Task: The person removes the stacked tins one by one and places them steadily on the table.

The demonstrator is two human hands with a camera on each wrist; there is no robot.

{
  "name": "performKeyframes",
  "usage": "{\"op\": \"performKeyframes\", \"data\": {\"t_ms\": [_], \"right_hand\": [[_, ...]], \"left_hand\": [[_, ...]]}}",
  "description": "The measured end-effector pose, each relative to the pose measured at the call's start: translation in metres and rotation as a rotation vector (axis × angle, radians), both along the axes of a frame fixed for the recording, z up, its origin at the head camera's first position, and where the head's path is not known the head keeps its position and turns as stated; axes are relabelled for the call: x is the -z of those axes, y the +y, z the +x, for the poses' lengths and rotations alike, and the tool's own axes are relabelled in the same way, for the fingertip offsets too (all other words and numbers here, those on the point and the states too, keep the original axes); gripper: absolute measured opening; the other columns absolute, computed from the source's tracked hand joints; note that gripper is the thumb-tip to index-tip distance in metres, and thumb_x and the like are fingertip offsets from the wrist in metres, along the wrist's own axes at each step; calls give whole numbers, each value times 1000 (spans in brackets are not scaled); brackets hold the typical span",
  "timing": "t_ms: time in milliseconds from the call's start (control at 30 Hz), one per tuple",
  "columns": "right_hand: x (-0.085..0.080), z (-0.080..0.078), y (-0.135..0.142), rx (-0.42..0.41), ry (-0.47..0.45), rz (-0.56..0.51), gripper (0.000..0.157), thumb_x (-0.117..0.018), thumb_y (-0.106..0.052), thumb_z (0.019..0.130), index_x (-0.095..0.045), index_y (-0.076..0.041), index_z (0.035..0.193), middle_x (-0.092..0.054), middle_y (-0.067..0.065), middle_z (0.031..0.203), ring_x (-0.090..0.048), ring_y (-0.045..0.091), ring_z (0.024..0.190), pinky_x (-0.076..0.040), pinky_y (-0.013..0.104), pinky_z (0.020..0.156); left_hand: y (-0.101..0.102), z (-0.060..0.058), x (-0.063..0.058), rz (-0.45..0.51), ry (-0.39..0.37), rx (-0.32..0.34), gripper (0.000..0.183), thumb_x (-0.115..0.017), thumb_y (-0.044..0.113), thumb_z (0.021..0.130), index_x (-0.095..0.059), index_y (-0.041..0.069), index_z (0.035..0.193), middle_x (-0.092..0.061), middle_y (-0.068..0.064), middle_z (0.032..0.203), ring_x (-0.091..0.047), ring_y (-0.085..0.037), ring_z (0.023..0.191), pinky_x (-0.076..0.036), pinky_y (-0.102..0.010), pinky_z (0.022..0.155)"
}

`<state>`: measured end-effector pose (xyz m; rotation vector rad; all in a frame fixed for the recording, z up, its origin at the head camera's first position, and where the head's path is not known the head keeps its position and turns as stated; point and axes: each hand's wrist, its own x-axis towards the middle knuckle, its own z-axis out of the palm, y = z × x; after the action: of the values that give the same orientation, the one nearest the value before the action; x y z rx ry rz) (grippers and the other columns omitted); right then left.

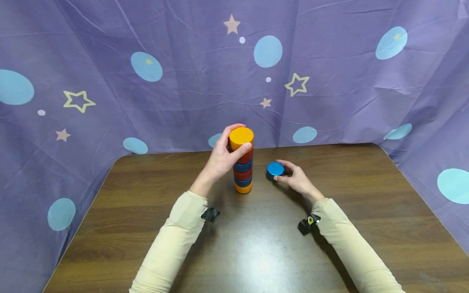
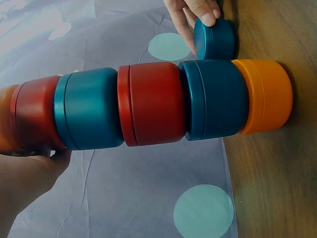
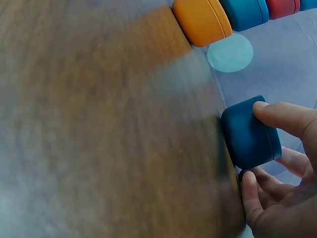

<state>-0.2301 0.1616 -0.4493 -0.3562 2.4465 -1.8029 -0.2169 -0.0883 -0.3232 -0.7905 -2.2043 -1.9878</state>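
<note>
A tall stack of round lidded tins rises from the table, in orange, blue and red. My left hand (image 1: 222, 158) grips it near the top, thumb and fingers around the uppermost orange tin (image 1: 241, 136). Lower down, the left wrist view shows a red tin (image 2: 153, 104) between two blue ones, and an orange tin (image 2: 270, 96) at the base on the wood. To the right of the stack, a separate blue tin (image 1: 275, 169) stands upright at the tabletop. My right hand (image 1: 298, 180) holds this tin by its sides, thumb near the lid seam.
The brown wooden table (image 1: 128, 228) runs back to a purple curtain (image 1: 183, 101) printed with stars and dots. Small black devices, one a dark wrist camera (image 1: 210, 214), are strapped at both sleeves.
</note>
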Motion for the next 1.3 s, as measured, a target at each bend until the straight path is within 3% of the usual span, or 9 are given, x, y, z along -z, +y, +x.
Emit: {"op": "performKeyframes", "data": {"t_ms": [100, 200, 400, 567, 833, 1133, 1300], "right_hand": [[-10, 5, -2, -5, 18, 5, 64, -69, 6, 83, -40, 11, 139, -50, 32, 129, -51, 43, 114, -42, 37, 90], [-7, 3, -1, 5, 23, 20, 69, -69, 6, 82, -36, 9, 142, -45, 33, 134, -49, 44, 116, -42, 37, 90], [5, -2, 7, 90, 46, -42, 74, -70, 4, 82, -34, 1, 146, -36, 32, 141, -44, 47, 121, -35, 56, 101], [-1, 4, 9, 157, 61, -88, 72, -70, 4, 82, -37, -2, 145, -34, 27, 146, -38, 49, 127, -31, 58, 103], [-20, 14, 3, 165, 103, -207, 64, -66, 10, 83, -39, 5, 142, -37, 29, 142, -37, 48, 127, -29, 58, 105], [-39, 27, -10, 141, 172, -226, 61, -66, 7, 84, -44, -2, 141, -46, 21, 138, -44, 34, 123, -27, 57, 105], [-48, 30, -15, 107, 224, -233, 60, -67, 8, 84, -46, -1, 140, -50, 20, 135, -48, 30, 119, -35, 51, 102]], "left_hand": [[1, 0, 0, 9, -10, 3, 50, -63, 6, 93, -41, 4, 137, -54, -16, 119, -57, -28, 99, -48, -41, 88], [1, -1, -1, 20, -19, 5, 51, -63, 5, 92, -40, 2, 138, -54, -17, 119, -56, -29, 100, -48, -41, 88], [2, -1, 0, 28, -32, 10, 52, -64, 3, 92, -40, 2, 137, -54, -17, 120, -56, -29, 101, -48, -41, 88], [3, 0, 0, 31, -31, 8, 51, -65, 4, 91, -41, 4, 136, -55, -16, 120, -56, -28, 101, -47, -41, 89], [1, 0, 2, 35, -29, 10, 51, -64, 3, 91, -41, 4, 137, -54, -17, 121, -56, -28, 102, -47, -41, 90], [-1, 1, 4, 52, -27, 31, 54, -62, 2, 93, -36, 6, 140, -53, -17, 122, -55, -29, 102, -46, -42, 90], [-2, 0, 5, 48, -25, 37, 56, -62, 3, 93, -35, 9, 142, -52, -16, 123, -55, -28, 104, -46, -42, 92]]}}
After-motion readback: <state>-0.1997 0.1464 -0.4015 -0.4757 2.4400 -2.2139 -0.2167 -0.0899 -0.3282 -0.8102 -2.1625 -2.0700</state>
